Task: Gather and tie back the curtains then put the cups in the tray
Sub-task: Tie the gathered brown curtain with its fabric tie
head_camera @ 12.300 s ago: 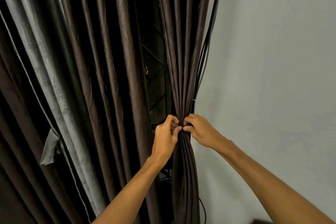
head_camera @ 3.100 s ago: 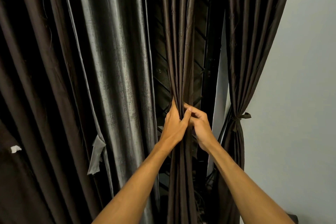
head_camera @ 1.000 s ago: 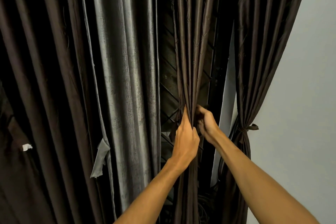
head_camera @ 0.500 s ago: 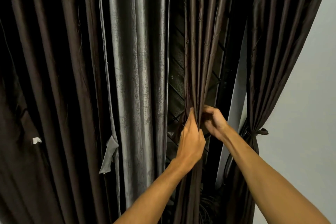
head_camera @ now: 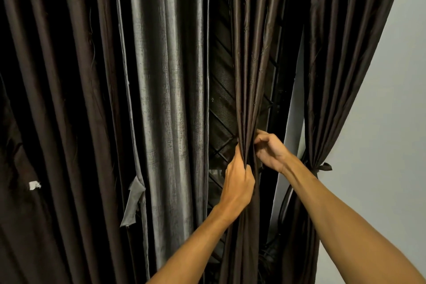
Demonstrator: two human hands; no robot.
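Curtain (head_camera: 247, 76) between hands, left (head_camera: 238, 182), right (head_camera: 269, 150)

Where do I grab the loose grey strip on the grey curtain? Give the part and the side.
Probably pinch the grey strip near its free lower end: its top looks fixed at the left edge of the grey curtain, and the rest dangles flat. Come from the front-left, the side away from the curtain's body.

Gathered curtain panel (head_camera: 247, 76) centre, window grille (head_camera: 221, 108) behind it, tied curtain (head_camera: 334, 76) right, wall (head_camera: 391, 122) beyond, loose curtains (head_camera: 166, 99) left.
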